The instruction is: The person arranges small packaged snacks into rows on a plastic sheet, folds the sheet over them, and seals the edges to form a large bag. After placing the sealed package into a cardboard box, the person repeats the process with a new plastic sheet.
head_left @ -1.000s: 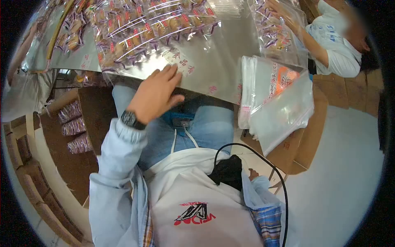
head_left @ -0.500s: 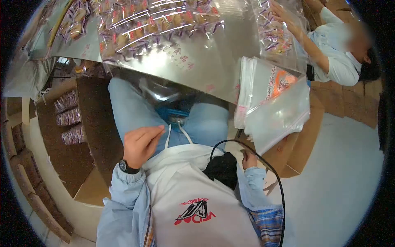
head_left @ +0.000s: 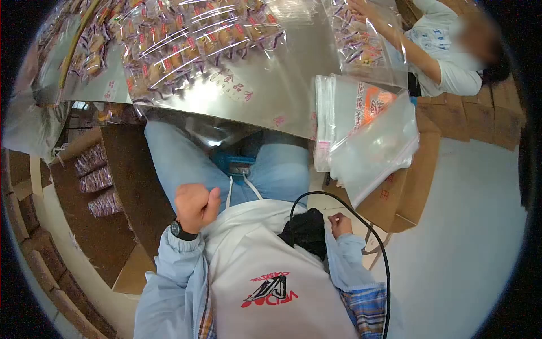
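Observation:
My left hand (head_left: pixel 196 207) is curled into a fist over my left thigh, with its thumb raised and a black watch on the wrist. Low at my right side, my right hand (head_left: pixel 340 225) has its fingers drawn together beside the edge of my light blue jacket (head_left: pixel 351 254); I cannot tell what, if anything, is between them. Beyond that hand, a stack of clear plastic bags (head_left: pixel 375 144) with red and orange print hangs at the table edge. Ahead on the metal table (head_left: pixel 271 93) lies a clear bag of wrapped pastries (head_left: pixel 195 48) in rows.
A cardboard box (head_left: pixel 127 181) with packs of pastries (head_left: pixel 97 179) stands at my left. Another box (head_left: pixel 415 192) is under the bags. A black cable (head_left: pixel 379 243) loops along my right side. Across the table corner, a co-worker's arm (head_left: pixel 415 56) reaches over another pastry bag (head_left: pixel 361 42).
My left hand has turned and closed from a fingertip pinch into a fist, lower and nearer my body. My right hand shows more fully beside the jacket. The whole view has shifted slightly.

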The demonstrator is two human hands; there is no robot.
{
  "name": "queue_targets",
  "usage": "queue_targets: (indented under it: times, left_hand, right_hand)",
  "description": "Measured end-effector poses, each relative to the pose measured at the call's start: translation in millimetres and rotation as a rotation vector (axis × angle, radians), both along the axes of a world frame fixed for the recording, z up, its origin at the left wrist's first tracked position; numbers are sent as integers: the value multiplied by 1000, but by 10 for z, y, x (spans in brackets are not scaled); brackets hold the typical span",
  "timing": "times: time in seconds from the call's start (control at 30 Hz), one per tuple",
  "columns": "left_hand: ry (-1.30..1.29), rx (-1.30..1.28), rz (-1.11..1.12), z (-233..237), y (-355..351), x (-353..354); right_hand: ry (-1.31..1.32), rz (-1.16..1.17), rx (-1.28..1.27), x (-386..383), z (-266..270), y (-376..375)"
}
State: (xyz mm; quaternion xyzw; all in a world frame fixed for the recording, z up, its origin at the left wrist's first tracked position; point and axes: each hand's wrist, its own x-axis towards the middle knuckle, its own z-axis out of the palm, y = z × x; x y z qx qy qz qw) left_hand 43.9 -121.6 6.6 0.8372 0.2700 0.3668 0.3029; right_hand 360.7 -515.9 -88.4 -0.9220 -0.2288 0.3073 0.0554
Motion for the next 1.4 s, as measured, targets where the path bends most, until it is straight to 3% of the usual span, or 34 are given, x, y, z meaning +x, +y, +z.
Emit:
queue_targets:
  times: [0.1,0.3,0.37,0.43,0.5,0.57,0.7,0.8,0.9,1.0,1.07,1.2,1.3,1.4]
  left_hand:
    - [-28,1,40,90,36,-16]
    - [256,116,154,312,191,4]
    - [373,176,165,337,299,17]
    - [485,229,118,331,427,-13]
    - [587,280,12,322,605,-97]
    - [591,412,-94,240,780,-262]
    - [498,400,-303,139,1012,-454]
    - [424,370,-245,269,1032,-492]
    - [380,274,-187,307,1011,-565]
    - [411,273,-222,279,1015,-619]
    - [383,267,-195,276,1009,-659]
    - [292,171,-103,360,1043,-669]
    - [260,115,-58,339,1030,-777]
    - [191,-8,5,360,1009,-837]
  right_hand:
    - [57,228,318,-35,376,281]
    - [-222,449,541,11,1538,1110]
    - [-130,192,730,114,1761,1198]
    - [-363,152,1004,218,1956,1546]
    - [-377,619,1084,371,2406,2171]
    - [-464,960,972,605,2397,2798]
    - [-674,1637,406,992,1796,3737]
    - [-409,1866,397,1230,1535,4228]
    - [-501,1800,605,1352,1497,4351]
    - [-605,1914,619,1146,1496,4348]
    - [-456,1941,736,1089,1207,4374]
    - [-283,1876,896,926,1128,4441]
    - [-147,1713,997,990,1167,4359]
    - [10,1235,1006,970,1268,4087]
